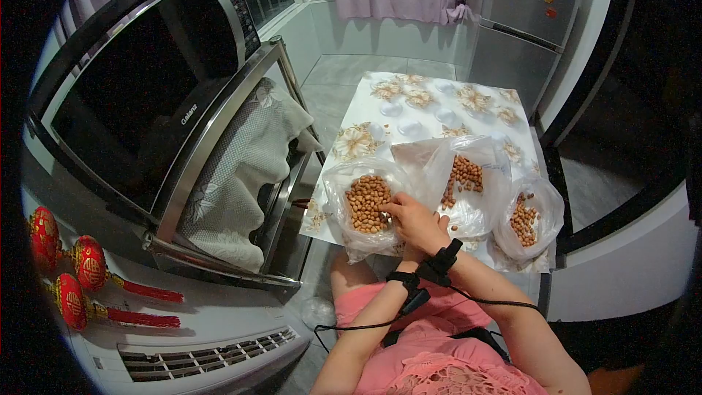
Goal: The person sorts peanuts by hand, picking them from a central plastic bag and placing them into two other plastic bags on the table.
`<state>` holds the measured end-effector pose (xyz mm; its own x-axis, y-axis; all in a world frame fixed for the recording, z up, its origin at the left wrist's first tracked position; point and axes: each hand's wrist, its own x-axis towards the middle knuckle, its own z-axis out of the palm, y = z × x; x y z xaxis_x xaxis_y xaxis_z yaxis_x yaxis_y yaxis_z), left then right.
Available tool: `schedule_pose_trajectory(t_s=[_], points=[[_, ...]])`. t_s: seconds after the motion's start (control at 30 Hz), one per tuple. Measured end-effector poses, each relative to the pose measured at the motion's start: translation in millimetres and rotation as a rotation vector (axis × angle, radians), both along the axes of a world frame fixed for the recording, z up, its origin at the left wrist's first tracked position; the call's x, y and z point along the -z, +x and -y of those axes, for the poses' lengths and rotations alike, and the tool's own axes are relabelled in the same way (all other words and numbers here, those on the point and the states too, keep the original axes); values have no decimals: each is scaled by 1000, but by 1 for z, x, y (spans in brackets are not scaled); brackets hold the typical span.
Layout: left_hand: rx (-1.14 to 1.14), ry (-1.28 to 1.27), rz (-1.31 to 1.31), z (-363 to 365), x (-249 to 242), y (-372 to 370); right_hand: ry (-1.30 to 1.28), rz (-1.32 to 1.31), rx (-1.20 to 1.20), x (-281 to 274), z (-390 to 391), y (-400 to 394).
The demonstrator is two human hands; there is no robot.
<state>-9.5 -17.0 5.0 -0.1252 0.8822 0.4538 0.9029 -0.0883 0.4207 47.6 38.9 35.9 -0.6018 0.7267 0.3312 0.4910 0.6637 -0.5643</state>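
Observation:
My right hand [415, 221] crosses over my left and reaches to the left plastic bag [334, 189]. Its fingertips are pressed together at the right edge of a heap of brown nuts [368, 203]; anything between them is too small to make out. Beneath it is my left hand [414, 251], mostly hidden, with only fingertips showing by the middle bag. That open middle bag [497, 168] holds more nuts [463, 175] along its upper left side, and a single nut lies lower down. A smaller bag [555, 212] at the right holds another group of nuts [523, 221].
A flowered cloth covers the table [409, 113]. On the left, a microwave [153, 95] sits on a metal rack [208, 139] with a white cloth. Red lantern ornaments [91, 263] hang at lower left. A fridge [515, 36] stands behind. Black cables [497, 301] run from my wrists.

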Motion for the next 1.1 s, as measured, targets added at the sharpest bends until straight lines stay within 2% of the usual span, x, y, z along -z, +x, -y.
schedule_pose_trajectory(t_s=[0.17,0.47,0.6,0.67,0.7,0.73,0.83,0.9,0.93,0.97,1.03,1.1], points=[[-13,-3,-4,-4,-2,0,-3,-30,87,-5,1,-3],[-19,1,-14,-12,-7,6,-32,-20,56,-5,-1,-1],[144,46,-15,-2,3,-1,-82,-69,38,-8,3,0],[259,75,-10,-3,7,1,-132,-26,62,-31,15,6],[308,87,-8,-9,4,4,-145,-114,47,-13,12,7],[349,99,-9,-13,3,7,-100,-269,-17,-21,17,13],[419,118,-3,-10,7,11,-110,-298,4,-53,46,55],[432,110,7,-12,8,5,38,-445,-75,-68,61,102],[433,105,12,-11,8,12,40,-426,-23,-67,66,129],[417,264,30,-14,4,17,28,-355,100,-85,76,156],[418,258,37,-15,7,17,46,-331,278,-83,77,209],[408,229,11,-14,6,17,179,-215,437,-72,70,257]])
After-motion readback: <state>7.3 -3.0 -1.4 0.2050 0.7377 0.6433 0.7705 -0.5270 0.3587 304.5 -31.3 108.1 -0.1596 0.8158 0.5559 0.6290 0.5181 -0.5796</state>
